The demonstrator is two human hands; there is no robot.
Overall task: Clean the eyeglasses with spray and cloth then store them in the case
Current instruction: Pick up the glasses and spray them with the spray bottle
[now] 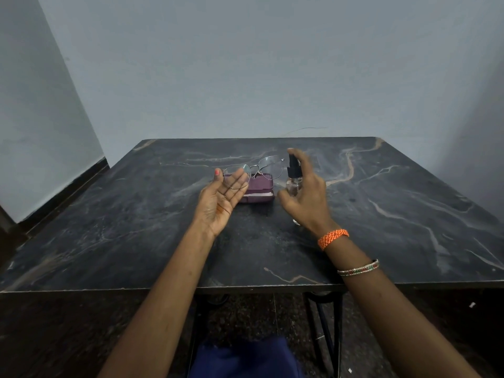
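Thin metal-framed eyeglasses (268,167) are lifted above the table, their left lens lying across the fingers of my left hand (218,203), which holds them palm up between thumb and fingers. To their right, my right hand (311,197) grips a small clear spray bottle (294,177) with a black nozzle aimed at the lenses, the index finger on top of the pump. A purple case (259,188) lies on the table just behind and below the glasses, a pale strip showing along its front edge. I cannot make out a cloth.
The dark marbled table (381,214) stands against a grey wall, its front edge near my body. Black table legs and the floor show below it. My right wrist carries an orange band and thin bangles.
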